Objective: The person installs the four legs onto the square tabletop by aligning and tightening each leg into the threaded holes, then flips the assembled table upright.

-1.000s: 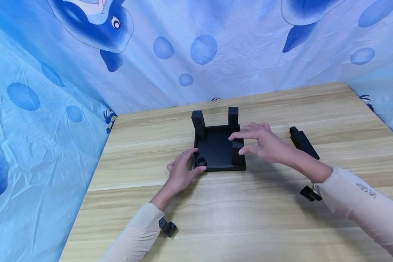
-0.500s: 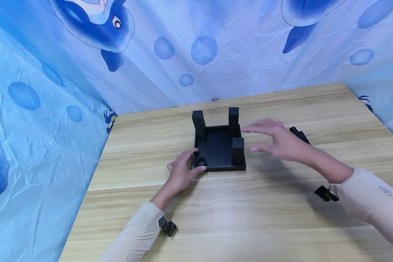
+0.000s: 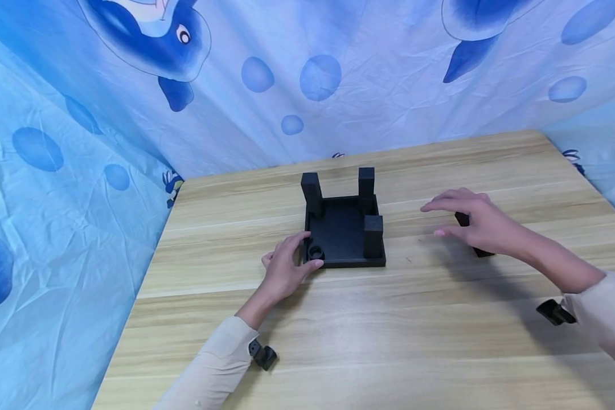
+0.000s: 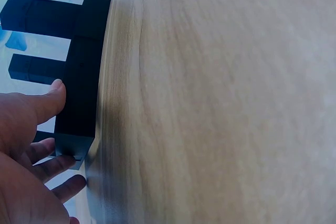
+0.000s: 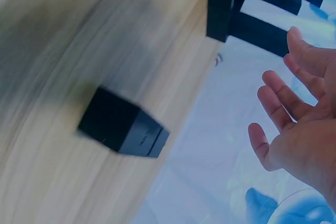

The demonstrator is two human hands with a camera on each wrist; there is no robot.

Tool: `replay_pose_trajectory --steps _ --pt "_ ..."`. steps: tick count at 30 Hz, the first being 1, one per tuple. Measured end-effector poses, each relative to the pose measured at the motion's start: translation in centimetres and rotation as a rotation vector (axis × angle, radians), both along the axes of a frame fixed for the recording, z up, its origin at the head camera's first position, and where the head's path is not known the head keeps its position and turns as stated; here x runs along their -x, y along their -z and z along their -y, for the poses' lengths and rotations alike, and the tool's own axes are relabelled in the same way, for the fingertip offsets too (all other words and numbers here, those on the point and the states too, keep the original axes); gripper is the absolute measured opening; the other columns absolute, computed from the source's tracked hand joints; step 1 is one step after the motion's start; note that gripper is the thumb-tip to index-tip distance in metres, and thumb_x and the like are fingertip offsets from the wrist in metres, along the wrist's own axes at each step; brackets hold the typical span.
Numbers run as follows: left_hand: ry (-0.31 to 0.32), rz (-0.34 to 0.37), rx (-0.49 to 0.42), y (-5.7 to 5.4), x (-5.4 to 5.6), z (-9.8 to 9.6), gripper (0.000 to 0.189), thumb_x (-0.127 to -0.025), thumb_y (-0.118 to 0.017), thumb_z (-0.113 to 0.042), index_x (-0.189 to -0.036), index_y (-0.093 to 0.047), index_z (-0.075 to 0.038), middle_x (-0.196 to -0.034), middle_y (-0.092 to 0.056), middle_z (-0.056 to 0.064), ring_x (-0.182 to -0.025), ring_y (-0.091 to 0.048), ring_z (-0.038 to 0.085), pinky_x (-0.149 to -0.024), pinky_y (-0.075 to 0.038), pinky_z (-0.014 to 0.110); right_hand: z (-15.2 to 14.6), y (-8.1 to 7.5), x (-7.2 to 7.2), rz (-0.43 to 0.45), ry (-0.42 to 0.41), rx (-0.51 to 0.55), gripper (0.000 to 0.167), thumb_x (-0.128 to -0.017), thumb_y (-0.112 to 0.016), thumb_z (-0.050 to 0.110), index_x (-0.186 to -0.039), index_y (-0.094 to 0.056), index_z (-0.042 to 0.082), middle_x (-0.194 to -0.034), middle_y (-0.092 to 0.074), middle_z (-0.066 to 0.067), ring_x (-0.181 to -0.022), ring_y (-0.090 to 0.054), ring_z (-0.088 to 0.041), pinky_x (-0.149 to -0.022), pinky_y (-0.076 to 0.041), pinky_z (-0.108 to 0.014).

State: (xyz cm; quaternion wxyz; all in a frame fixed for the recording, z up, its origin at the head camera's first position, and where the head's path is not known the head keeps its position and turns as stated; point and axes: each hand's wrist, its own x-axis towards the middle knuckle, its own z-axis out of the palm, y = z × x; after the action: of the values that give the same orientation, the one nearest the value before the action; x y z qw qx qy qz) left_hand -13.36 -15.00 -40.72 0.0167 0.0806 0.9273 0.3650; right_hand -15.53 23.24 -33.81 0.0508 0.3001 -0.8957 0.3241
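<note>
A square black base with a low rim [image 3: 340,234] lies on the wooden table like a small upturned table. Black block legs stand at its far left [image 3: 312,192], far right [image 3: 366,187] and near right [image 3: 373,236] corners. A threaded round socket [image 3: 315,253] shows at the near left corner. My left hand [image 3: 282,270] grips that corner, thumb [image 4: 52,100] on one side and fingers around the other. My right hand [image 3: 484,223] hovers over a loose black leg [image 5: 113,121], fingers apart and holding nothing. In the head view, the hand partly covers this leg.
The wooden table [image 3: 369,341] stretches around the base. Behind and to the left hangs a blue sea-print curtain [image 3: 225,125]. Wrist cameras sit at both sleeves, the left camera [image 3: 262,354] low near the tabletop.
My right hand has left the near right leg and moved rightward to above the loose leg. My left hand and the base have stayed in place.
</note>
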Motion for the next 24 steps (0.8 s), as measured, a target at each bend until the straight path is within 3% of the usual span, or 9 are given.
replay_pose_trajectory --steps 6,12,16,24 --pt "0.005 -0.005 -0.004 0.0 0.0 0.0 0.065 -0.084 -0.075 -0.036 -0.141 -0.049 -0.020 -0.142 -0.048 -0.001 -0.128 -0.041 0.021 -0.091 -0.018 0.048 -2.0 0.9 0.1 -0.101 0.004 -0.113 0.050 -0.071 -0.082 0.001 -0.117 -0.069 0.015 -0.117 -0.064 -0.008 -0.111 -0.051 -0.031 -0.077 -0.024 -0.049" --pt "0.008 -0.002 -0.002 0.0 0.0 0.0 0.065 -0.084 -0.074 -0.036 -0.141 -0.048 -0.020 -0.142 -0.048 -0.001 -0.129 -0.041 0.021 -0.091 -0.018 0.048 -5.1 1.7 0.1 -0.344 -0.025 -0.474 0.063 -0.062 -0.076 -0.015 -0.117 -0.069 0.015 -0.127 -0.059 -0.012 -0.109 -0.050 -0.034 -0.078 -0.031 -0.057" --pt "0.003 -0.001 0.000 -0.1 0.0 0.0 0.065 -0.084 -0.075 -0.036 -0.141 -0.049 -0.020 -0.142 -0.048 -0.001 -0.129 -0.040 0.021 -0.090 -0.018 0.048 -6.5 2.0 -0.1 -0.361 -0.056 -0.628 0.079 -0.054 -0.067 -0.025 -0.120 -0.069 0.018 -0.135 -0.053 -0.013 -0.112 -0.047 -0.035 -0.080 -0.033 -0.061" --pt "0.002 0.000 0.002 -0.2 0.0 0.0 0.065 -0.084 -0.075 -0.035 -0.141 -0.049 -0.019 -0.143 -0.047 -0.001 -0.129 -0.040 0.021 -0.090 -0.018 0.047 -7.5 3.1 -0.3 -0.409 -0.120 -0.687 0.073 -0.055 -0.062 -0.029 -0.106 -0.075 0.022 -0.130 -0.057 -0.011 -0.107 -0.047 -0.033 -0.082 -0.034 -0.060"
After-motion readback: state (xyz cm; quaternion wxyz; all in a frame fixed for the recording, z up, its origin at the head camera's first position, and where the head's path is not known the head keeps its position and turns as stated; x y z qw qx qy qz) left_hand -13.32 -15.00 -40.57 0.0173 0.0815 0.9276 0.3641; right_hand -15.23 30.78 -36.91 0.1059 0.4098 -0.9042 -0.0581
